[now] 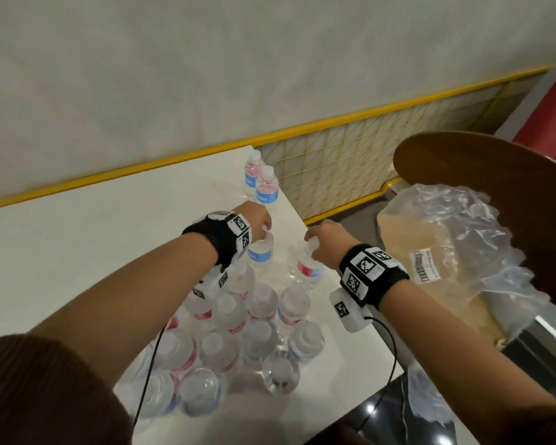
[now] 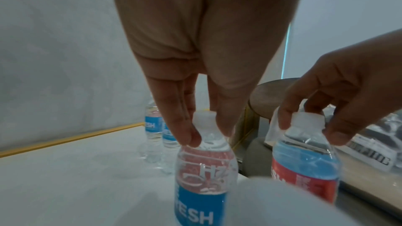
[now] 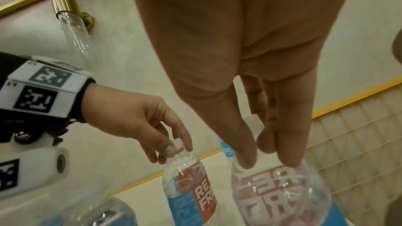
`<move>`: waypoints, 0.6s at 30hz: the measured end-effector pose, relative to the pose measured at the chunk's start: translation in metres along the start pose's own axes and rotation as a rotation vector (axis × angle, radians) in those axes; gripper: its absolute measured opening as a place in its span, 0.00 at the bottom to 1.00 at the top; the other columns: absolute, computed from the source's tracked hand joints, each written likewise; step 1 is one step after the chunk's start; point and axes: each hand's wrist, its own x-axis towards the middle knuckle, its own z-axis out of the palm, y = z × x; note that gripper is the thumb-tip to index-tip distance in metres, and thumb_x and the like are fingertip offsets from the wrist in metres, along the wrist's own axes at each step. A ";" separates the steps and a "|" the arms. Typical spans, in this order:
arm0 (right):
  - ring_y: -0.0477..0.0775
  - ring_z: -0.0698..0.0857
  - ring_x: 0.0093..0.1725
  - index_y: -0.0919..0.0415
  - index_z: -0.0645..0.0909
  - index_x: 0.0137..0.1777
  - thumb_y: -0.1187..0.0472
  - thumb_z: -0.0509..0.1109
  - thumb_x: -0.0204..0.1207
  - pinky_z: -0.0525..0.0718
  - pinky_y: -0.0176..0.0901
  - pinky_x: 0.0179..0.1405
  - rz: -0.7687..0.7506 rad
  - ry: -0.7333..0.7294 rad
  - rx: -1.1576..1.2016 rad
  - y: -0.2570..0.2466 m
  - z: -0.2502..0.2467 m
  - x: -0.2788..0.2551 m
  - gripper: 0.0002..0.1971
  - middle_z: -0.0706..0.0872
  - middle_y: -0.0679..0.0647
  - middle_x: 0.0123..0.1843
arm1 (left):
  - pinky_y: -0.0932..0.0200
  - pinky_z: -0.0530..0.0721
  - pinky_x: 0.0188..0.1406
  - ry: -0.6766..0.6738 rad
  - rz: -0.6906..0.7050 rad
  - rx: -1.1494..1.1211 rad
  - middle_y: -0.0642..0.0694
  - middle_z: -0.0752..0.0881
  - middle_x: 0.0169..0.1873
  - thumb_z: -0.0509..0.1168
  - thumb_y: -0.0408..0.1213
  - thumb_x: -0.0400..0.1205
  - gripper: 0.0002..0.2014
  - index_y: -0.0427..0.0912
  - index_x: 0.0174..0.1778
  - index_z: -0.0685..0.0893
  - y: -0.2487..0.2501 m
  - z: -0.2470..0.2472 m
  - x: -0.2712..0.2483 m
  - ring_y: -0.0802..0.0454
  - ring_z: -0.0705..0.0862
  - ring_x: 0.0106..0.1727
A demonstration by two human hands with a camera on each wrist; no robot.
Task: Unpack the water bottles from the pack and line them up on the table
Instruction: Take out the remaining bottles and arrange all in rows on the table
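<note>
Two labelled water bottles (image 1: 266,187) stand in a row at the far right edge of the white table (image 1: 77,245). The torn plastic pack (image 1: 238,335), with several bottles in it, sits near me. My left hand (image 1: 265,231) pinches the cap of an upright bottle (image 2: 204,169) just past the pack. My right hand (image 1: 313,247) pinches the neck of a second upright bottle (image 3: 280,195) beside it, near the table's right edge. Whether either bottle's base touches the table is hidden.
Crumpled clear plastic wrap (image 1: 463,226) lies on a tan sheet on a seat to the right, behind it a round brown chair back (image 1: 495,175). A yellow-framed mesh partition (image 1: 350,162) runs past the table. A glass and brass vase (image 3: 69,16) stands at the left.
</note>
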 end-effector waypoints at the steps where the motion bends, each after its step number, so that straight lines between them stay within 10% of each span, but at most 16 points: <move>1: 0.61 0.76 0.68 0.57 0.78 0.69 0.67 0.66 0.77 0.75 0.46 0.67 -0.008 -0.003 0.000 -0.002 -0.001 0.007 0.20 0.75 0.61 0.69 | 0.54 0.79 0.61 0.003 -0.009 -0.013 0.41 0.84 0.63 0.65 0.37 0.81 0.15 0.43 0.63 0.85 -0.006 0.000 0.001 0.41 0.81 0.64; 18: 0.62 0.81 0.63 0.67 0.80 0.65 0.53 0.72 0.76 0.79 0.46 0.55 0.035 0.066 -0.030 -0.039 -0.035 0.102 0.22 0.84 0.63 0.62 | 0.57 0.78 0.52 0.013 -0.078 -0.157 0.40 0.86 0.58 0.70 0.36 0.76 0.15 0.43 0.59 0.86 -0.048 0.007 0.017 0.40 0.83 0.59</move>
